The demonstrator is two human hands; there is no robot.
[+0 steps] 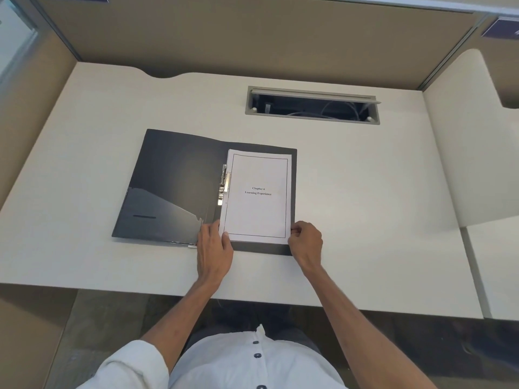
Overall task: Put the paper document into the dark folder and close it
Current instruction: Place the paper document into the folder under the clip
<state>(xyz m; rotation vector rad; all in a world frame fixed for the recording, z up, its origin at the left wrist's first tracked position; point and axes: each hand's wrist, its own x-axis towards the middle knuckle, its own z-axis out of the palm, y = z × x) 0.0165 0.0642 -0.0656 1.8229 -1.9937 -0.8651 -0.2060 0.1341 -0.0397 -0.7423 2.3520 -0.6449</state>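
White button-up shirt [252,363]; dark round buttons [257,355]; sleeves rolled above elbows; forearms bare

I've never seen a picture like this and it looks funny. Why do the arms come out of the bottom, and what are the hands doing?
The camera sits on a person's head and looks down, so you see their own arms. There is only this one picture. On the white desk lies an open dark folder with a shiny metal clip in the middle. A paper document rests on the folder's right half. The left hand pinches the paper's near left corner, and the right hand pinches its near right corner. Farther back is a slot with cables inside.
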